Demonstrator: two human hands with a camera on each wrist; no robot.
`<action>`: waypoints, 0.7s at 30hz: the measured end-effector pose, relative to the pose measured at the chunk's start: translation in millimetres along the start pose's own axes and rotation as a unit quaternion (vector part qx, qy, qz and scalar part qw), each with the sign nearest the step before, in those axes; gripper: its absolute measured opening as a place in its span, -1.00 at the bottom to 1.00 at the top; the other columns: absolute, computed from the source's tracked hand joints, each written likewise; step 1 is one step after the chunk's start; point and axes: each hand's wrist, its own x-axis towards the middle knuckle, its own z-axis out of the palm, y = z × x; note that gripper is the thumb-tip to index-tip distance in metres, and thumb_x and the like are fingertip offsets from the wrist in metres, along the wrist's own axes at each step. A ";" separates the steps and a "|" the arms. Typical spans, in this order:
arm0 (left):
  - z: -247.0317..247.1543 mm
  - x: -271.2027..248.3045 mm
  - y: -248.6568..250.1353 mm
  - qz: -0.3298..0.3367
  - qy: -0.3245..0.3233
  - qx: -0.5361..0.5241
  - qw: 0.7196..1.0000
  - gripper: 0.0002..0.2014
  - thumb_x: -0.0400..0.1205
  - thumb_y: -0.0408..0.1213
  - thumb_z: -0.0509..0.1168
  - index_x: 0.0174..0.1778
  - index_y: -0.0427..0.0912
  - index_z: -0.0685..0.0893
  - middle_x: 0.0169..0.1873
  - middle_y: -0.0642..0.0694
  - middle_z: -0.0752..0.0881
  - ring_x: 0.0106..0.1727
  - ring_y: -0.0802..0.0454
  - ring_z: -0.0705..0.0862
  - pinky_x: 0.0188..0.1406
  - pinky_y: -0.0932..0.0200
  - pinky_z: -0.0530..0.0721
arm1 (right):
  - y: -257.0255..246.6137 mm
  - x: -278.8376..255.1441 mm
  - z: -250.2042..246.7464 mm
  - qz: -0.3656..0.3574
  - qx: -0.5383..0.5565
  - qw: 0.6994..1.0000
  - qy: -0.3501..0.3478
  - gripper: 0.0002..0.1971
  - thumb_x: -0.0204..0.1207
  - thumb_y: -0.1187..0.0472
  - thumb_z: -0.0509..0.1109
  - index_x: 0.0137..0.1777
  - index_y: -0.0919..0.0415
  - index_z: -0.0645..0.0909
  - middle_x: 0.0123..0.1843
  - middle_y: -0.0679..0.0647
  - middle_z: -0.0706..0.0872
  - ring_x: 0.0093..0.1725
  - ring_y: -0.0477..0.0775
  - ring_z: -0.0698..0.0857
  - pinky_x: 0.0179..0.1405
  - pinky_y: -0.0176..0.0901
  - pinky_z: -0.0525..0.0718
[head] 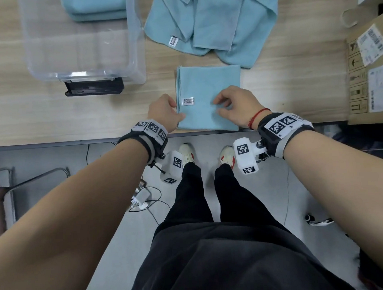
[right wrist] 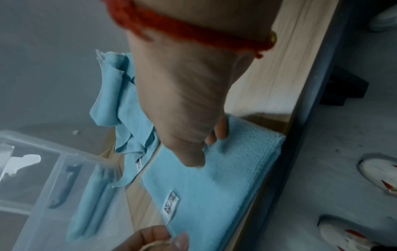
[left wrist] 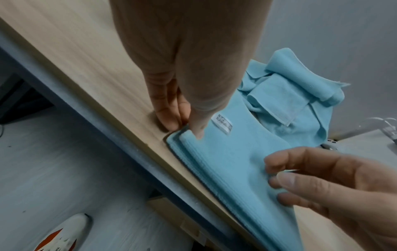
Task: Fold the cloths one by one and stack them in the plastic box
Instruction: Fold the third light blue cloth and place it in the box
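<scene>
A folded light blue cloth (head: 207,86) with a small label (head: 188,101) lies flat at the table's front edge. My left hand (head: 178,110) pinches its left edge, thumb on top near the corner (left wrist: 184,127). My right hand (head: 217,107) rests on the cloth's right half with loosely curled fingers; the thumb and fingertips touch the fabric (right wrist: 204,149) and nothing is pinched. Beyond it lies a pile of unfolded blue cloths (head: 213,21). The clear plastic box (head: 134,48) stands at the back left, with folded cloths (head: 94,10) stacked at its far end.
A black device (head: 94,86) sits against the plastic box's near wall. A cardboard box (head: 370,69) stands at the right edge and a tape roll (head: 349,18) lies behind it. Below the table edge are my shoes and cables on the floor.
</scene>
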 end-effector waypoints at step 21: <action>1.3 -30.1 24.8 0.224 -0.109 0.037 0.968 -0.78 0.42 -0.23 0.52 -0.02 -0.04 0.75 -0.15 0.05 0.73 -0.11 0.15 0.67 0.03 0.24 0.63 | 27.5 -49.6 21.6 -0.105 -0.158 0.982 0.020 -0.74 0.36 0.37 0.39 0.06 0.19 0.64 0.08 0.11 0.64 0.10 0.21 0.57 -0.02 0.03 0.61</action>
